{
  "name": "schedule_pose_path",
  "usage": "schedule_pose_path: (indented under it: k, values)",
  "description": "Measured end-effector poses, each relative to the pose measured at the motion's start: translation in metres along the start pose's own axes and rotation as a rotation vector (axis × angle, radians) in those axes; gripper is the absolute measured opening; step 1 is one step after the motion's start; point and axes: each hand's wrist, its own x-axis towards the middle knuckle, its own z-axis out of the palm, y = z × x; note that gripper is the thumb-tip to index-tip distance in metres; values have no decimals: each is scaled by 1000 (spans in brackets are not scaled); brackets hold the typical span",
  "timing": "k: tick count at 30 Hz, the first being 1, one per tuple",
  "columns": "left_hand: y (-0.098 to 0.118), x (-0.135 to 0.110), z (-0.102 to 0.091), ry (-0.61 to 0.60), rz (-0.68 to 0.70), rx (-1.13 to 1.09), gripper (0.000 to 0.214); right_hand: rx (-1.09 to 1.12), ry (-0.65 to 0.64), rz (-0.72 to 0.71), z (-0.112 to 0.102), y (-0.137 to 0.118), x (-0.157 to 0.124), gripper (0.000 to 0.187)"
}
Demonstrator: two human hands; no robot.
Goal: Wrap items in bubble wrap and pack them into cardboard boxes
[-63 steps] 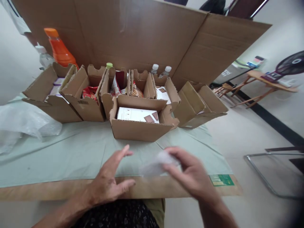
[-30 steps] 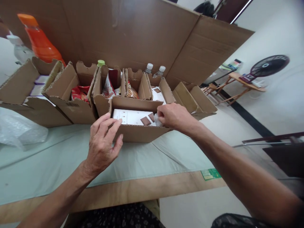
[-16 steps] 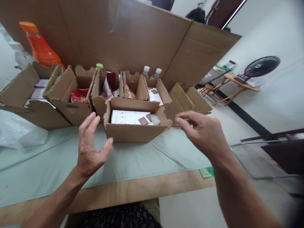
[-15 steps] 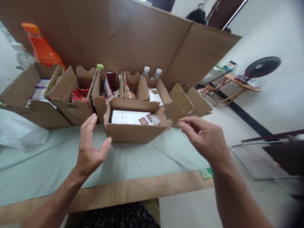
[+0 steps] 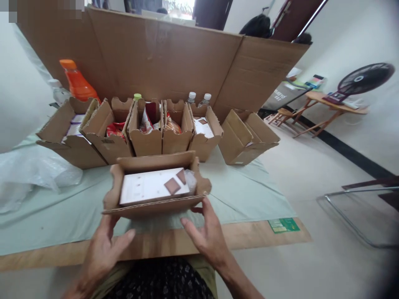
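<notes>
A small open cardboard box (image 5: pixel 140 207) lies close in front of me, slightly slanted, its open top facing up toward me. Inside are a white carton (image 5: pixel 152 187) with brown squares printed on it and a crumpled clear plastic piece (image 5: pixel 190 180). My left hand (image 5: pixel 106 245) is at the box's near left corner, fingers partly hidden by the box and thumb stretched out. At the near right corner, my right hand (image 5: pixel 205 232) has its fingers against the box side, thumb apart from it. Between them the two hands hold the box.
Behind stands a row of cardboard bins holding packets and cartons, including a bin with a red packet (image 5: pixel 116 129). An orange bottle (image 5: pixel 79 83) rises at the back left before a cardboard screen (image 5: pixel 193 58). Clear plastic wrap (image 5: pixel 40 170) lies left; another bin (image 5: pixel 246 143) stands right.
The box with the white carton has come away from the row toward me and left. My hands have moved from beside it to its near corners. The view has shifted too.
</notes>
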Motion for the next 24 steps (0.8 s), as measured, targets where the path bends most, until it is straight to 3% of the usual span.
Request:
schedule_pose_path:
  k: [3,5,7,10,13,17,20,24]
  values:
    - [8,8,-12,100,7,-47,73,93,-83,-44,8,-16,19,54]
    - [22,25,2,110,59,-60,75,128,-33,-20,3,-17,29,55]
    - [34,33,23,17,119,-67,73,123,76,35,-9,-9,22,57]
    - [38,16,41,-53,162,37,69,68,216,107,-19,5,-13,57]
    - [29,-12,32,3,130,90,66,64,187,97,-10,6,-41,50]
    - [24,-15,22,24,129,73,69,123,118,68,-3,2,-26,51]
    - [33,-2,49,-29,159,53,62,119,218,84,-25,17,-10,54]
    - [45,6,108,-172,192,14,64,109,427,135,-65,50,-25,58]
